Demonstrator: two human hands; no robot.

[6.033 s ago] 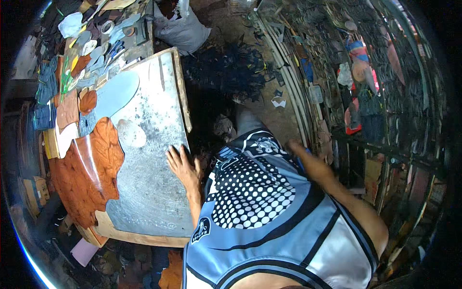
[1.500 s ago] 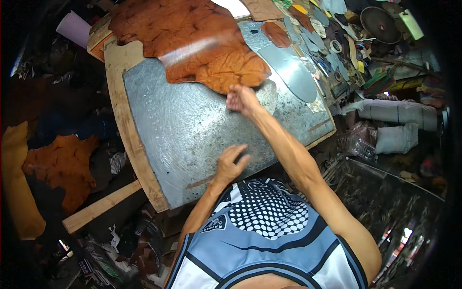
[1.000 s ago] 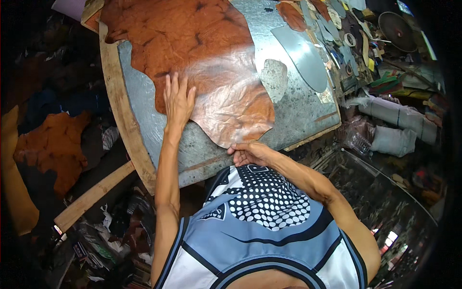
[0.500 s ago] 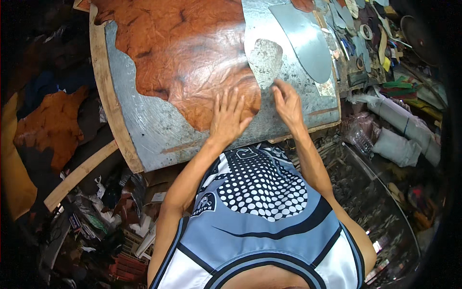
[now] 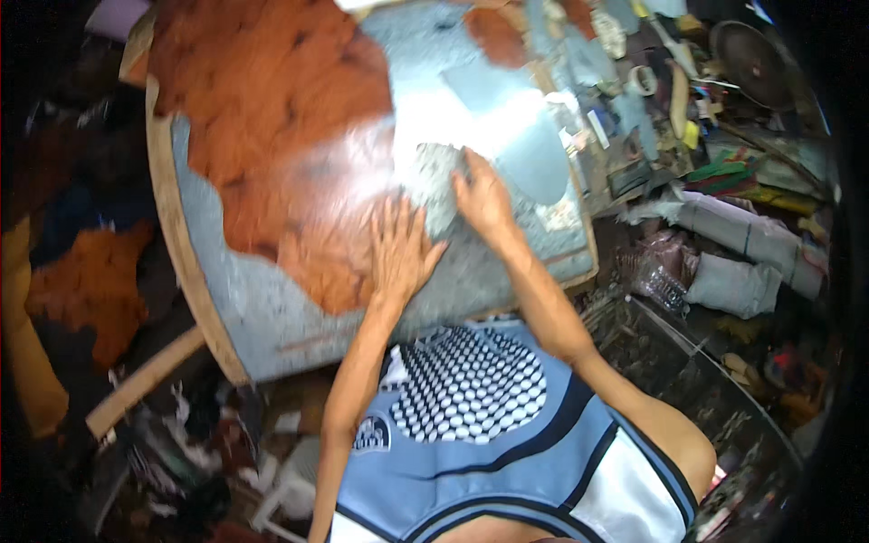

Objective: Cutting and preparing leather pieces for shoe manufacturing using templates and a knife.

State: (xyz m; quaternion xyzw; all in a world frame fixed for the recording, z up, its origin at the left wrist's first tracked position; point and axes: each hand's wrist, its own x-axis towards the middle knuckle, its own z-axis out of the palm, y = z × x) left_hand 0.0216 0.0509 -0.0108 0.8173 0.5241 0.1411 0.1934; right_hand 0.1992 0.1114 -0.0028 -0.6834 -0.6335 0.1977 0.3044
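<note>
A large reddish-brown leather hide (image 5: 272, 136) with dark streaks lies over a grey sheet-covered board (image 5: 262, 317). Spread flat near the hide's lower right edge, my left hand (image 5: 396, 249) presses on the leather and holds nothing. Beside that edge lies a flat speckled-grey template (image 5: 433, 181), cut with a rounded outline. My right hand (image 5: 484, 199) has its thumb and curled fingers at the template's right edge, appearing to grip it. Blur and glare soften the contact.
A smooth grey sheet piece (image 5: 520, 136) lies right of my right hand. Wooden strips (image 5: 167, 208) edge the board. Tools and scraps crowd the right side, with a tape roll (image 5: 642, 81) and a wrapped roll (image 5: 751, 231). Another brown leather piece (image 5: 90, 281) hangs at left.
The view has shifted, so the board sits lower and farther left. My right hand has moved farther up along the template, which seems nearer the hide. My left hand stays flat on the leather.
</note>
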